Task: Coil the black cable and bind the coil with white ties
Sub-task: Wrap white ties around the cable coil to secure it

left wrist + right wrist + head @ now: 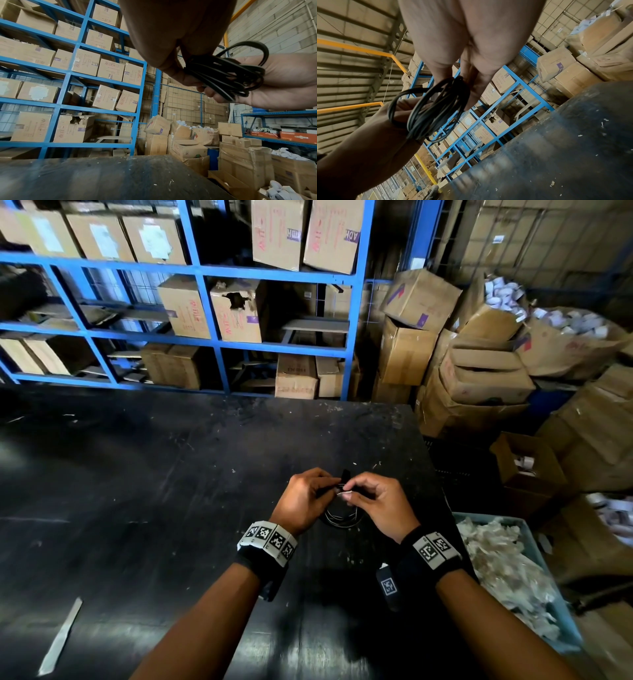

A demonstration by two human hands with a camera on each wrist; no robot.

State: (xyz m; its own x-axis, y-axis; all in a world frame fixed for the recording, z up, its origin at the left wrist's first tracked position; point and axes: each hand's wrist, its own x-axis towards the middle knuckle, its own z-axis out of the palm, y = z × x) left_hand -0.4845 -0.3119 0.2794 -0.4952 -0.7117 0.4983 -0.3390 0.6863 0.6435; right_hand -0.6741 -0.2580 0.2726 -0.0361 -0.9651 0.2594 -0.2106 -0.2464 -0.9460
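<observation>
A person stands at a black table (171, 474) and holds a coiled black cable (342, 517) just above it, between both hands. The left hand (303, 501) has its fingers curled round one side of the coil; the right hand (376, 506) pinches a thin white tie (343, 493) against the top of the bundle with thumb and fingertips. The loops hang down between the palms (several turns, loosely gathered). To the right of the table sits a light blue bin (534, 546) of pale scraps. Blue shelving (205, 272) stacked with cardboard boxes (185, 306) stands behind.
</observation>
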